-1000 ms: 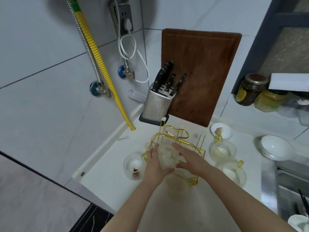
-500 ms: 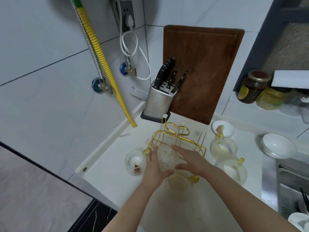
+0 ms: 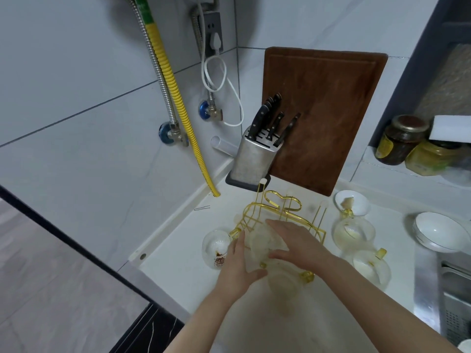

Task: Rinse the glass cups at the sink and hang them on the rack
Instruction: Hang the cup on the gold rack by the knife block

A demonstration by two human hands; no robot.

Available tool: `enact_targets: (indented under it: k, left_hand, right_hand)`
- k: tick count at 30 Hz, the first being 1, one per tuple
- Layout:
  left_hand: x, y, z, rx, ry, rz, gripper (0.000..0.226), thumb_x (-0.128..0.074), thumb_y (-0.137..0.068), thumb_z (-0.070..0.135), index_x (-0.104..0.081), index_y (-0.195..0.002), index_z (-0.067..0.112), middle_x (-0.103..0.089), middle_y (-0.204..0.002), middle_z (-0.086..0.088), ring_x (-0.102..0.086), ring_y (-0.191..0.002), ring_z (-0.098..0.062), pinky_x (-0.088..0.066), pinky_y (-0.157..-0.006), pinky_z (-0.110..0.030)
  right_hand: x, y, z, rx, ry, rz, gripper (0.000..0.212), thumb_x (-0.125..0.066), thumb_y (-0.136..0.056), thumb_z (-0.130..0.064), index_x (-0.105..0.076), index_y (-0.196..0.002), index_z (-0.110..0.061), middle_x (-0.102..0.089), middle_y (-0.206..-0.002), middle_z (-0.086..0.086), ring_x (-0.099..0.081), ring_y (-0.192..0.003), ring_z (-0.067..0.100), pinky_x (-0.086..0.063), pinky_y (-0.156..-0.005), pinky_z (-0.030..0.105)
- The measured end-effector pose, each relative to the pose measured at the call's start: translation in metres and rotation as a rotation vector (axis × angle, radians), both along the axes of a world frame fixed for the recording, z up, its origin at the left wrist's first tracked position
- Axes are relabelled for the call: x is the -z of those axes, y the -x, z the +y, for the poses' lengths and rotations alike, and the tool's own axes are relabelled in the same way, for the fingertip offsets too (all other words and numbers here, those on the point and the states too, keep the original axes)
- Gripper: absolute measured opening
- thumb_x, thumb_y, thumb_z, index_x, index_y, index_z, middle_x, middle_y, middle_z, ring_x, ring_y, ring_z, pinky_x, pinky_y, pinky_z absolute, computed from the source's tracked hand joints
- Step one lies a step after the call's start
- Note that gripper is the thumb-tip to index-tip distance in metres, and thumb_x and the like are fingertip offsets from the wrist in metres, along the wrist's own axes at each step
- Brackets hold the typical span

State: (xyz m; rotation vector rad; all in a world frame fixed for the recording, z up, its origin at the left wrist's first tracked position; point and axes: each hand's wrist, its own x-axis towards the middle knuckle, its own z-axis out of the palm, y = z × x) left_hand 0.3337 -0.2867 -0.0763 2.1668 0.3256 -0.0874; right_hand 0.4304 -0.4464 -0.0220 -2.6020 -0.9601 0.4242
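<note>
Both hands are on one glass cup, holding it over the gold wire rack that sits toward the back of the white counter, in front of the knife block. The left hand cups it from the left with curled fingers, and the right hand wraps over the top and right side. Another cup sits just below the hands at the rack's near edge, hard to make out. A stained cup stands left of the rack, touching it. Two more cups sit to the right, between the rack and the sink at the counter's right edge. A wooden cutting board leans on the back wall.
</note>
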Motion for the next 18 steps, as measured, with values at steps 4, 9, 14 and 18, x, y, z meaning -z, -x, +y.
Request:
enact_targets:
  k: [4,9,14,18]
  left_hand:
    - [-0.007,0.011,0.028,-0.019,-0.019,-0.051,0.106,-0.079,-0.078,0.034,-0.005,-0.154,0.026,-0.023,-0.155,0.006,-0.023,-0.143,-0.01,-0.022,-0.111,-0.019]
    - [-0.013,0.019,0.069,-0.127,-0.138,-0.097,0.102,-0.078,-0.078,0.04,-0.01,-0.153,0.029,-0.035,-0.145,0.003,-0.043,-0.128,-0.012,-0.043,-0.1,-0.026]
    - [-0.005,0.019,0.097,-0.138,-0.131,-0.009,0.107,-0.078,-0.077,0.041,-0.006,-0.155,0.025,-0.026,-0.154,0.002,-0.029,-0.14,-0.017,-0.031,-0.111,-0.029]
    - [0.006,0.012,0.107,-0.028,-0.08,0.069,0.112,-0.079,-0.077,0.039,-0.001,-0.155,0.019,-0.012,-0.161,0.002,-0.015,-0.147,-0.015,-0.014,-0.112,-0.021]
  right_hand:
    - [-0.015,0.015,0.026,-0.046,-0.1,0.02,0.078,-0.063,-0.087,-0.046,-0.019,-0.15,-0.031,-0.028,-0.156,-0.007,-0.028,-0.142,0.014,-0.023,-0.114,0.028]
    - [-0.01,0.041,0.064,-0.034,-0.208,0.182,0.076,-0.062,-0.087,-0.047,-0.023,-0.15,-0.03,-0.026,-0.156,-0.009,-0.026,-0.143,0.009,-0.022,-0.113,0.024]
    - [0.02,0.054,0.094,0.066,-0.197,0.372,0.086,-0.066,-0.084,-0.048,-0.02,-0.151,-0.02,-0.024,-0.158,-0.001,-0.024,-0.144,0.015,-0.024,-0.115,0.031]
    - [0.035,0.055,0.112,0.176,-0.196,0.41,0.088,-0.068,-0.083,-0.044,-0.021,-0.15,-0.012,-0.03,-0.155,0.004,-0.03,-0.142,0.019,-0.028,-0.113,0.032]
